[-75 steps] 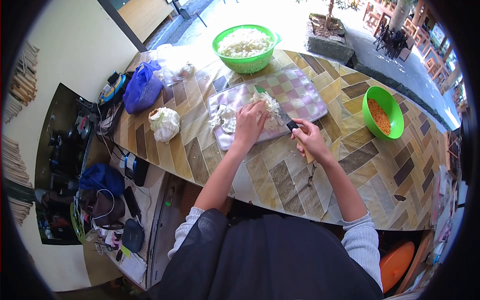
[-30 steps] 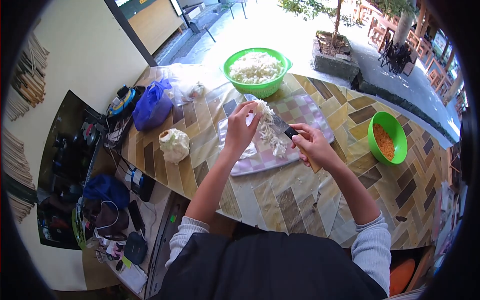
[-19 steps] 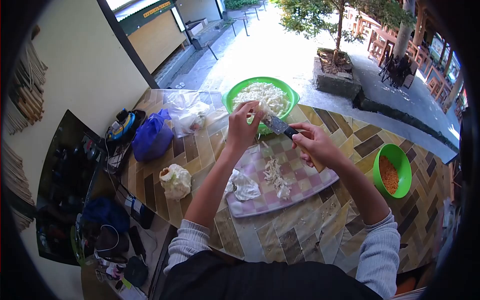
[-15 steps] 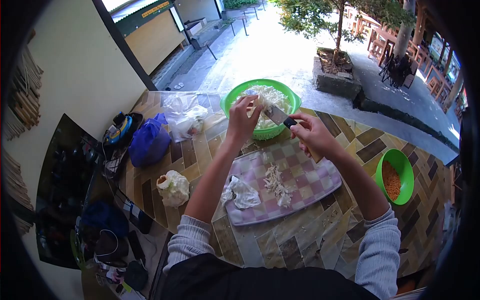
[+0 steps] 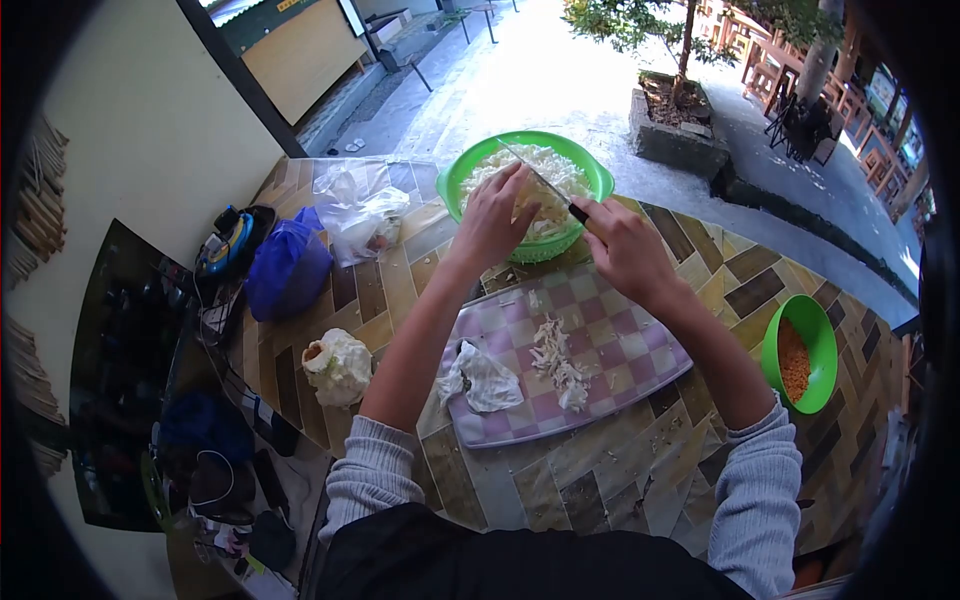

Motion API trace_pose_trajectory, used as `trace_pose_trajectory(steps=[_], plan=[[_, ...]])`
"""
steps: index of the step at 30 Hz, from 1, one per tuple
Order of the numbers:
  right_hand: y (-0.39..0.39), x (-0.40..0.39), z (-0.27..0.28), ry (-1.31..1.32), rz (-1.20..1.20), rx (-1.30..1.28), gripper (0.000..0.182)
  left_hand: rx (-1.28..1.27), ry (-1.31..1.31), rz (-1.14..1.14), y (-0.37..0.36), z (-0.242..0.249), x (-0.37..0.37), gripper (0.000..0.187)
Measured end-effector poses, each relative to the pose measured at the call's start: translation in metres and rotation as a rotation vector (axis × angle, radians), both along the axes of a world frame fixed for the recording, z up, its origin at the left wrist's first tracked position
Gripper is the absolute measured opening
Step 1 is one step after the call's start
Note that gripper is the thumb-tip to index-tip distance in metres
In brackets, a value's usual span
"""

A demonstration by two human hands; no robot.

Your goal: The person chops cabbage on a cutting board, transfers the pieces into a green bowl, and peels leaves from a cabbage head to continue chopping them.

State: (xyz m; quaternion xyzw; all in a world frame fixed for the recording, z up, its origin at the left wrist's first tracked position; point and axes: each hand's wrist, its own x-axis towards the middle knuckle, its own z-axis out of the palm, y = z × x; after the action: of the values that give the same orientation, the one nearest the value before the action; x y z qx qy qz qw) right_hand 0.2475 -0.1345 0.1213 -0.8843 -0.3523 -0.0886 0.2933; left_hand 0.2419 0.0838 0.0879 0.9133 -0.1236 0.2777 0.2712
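Note:
My right hand (image 5: 632, 248) grips a knife (image 5: 545, 183) by its dark handle, the blade slanting up and left over a large green bowl (image 5: 447, 186). Fingers stretched out and thumb apart, my left hand (image 5: 490, 218) is right at the blade. Pale, finely cut shreds (image 5: 553, 160) fill much of the bowl. Closer to me, a pink-and-white checkered cutting board (image 5: 635, 365) bears a small pile of similar shreds (image 5: 560, 365) and a crumpled white cloth (image 5: 492, 382) with a dark spot.
Left of the board sits a pale, knobbly lump (image 5: 338, 367) with a brownish end. Behind it are a blue plastic bag (image 5: 288, 268) and a clear bag (image 5: 360, 218). A smaller green bowl (image 5: 826, 350) of orange-brown crumbs (image 5: 792, 362) stands at the right. Cables and bags crowd the left.
The knife has turned from showing its flat side to nearly edge-on, and its tip is raised. My left fingers have straightened along it. The view has shifted slightly.

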Motion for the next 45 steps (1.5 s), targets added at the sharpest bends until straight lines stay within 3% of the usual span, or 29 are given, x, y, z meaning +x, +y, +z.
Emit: trace_pose_trajectory(steps=[5, 9, 20, 24, 26, 33, 41, 45], plan=[[-0.002, 0.010, -0.013, -0.009, 0.095, 0.226, 0.041, 0.172, 0.011, 0.031, -0.005, -0.003, 0.000, 0.050], [-0.005, 0.008, -0.004, 0.207, 0.023, 0.258, 0.040, 0.356, 0.141, 0.065, -0.005, -0.004, -0.003, 0.052], [-0.019, -0.004, -0.002, 0.276, 0.033, 0.334, 0.040, 0.171, -0.108, 0.012, -0.010, 0.020, -0.024, 0.035], [-0.031, -0.023, 0.010, 0.325, 0.023, 0.366, 0.039, -0.075, -0.064, -0.008, -0.010, 0.022, -0.048, 0.021], [-0.040, -0.031, 0.004, 0.349, 0.057, 0.423, 0.038, -0.193, 0.000, 0.002, -0.007, 0.011, -0.068, 0.015], [-0.054, -0.054, -0.011, 0.483, 0.062, 0.457, 0.038, -0.200, 0.225, 0.148, 0.010, -0.080, -0.073, 0.016], [-0.055, -0.054, -0.009, 0.492, 0.074, 0.465, 0.037, -0.055, 0.409, 0.259, 0.004, -0.089, -0.046, 0.015], [-0.057, -0.048, -0.017, 0.507, 0.062, 0.484, 0.036, -0.191, 0.336, 0.161, 0.007, -0.100, -0.046, 0.015]])
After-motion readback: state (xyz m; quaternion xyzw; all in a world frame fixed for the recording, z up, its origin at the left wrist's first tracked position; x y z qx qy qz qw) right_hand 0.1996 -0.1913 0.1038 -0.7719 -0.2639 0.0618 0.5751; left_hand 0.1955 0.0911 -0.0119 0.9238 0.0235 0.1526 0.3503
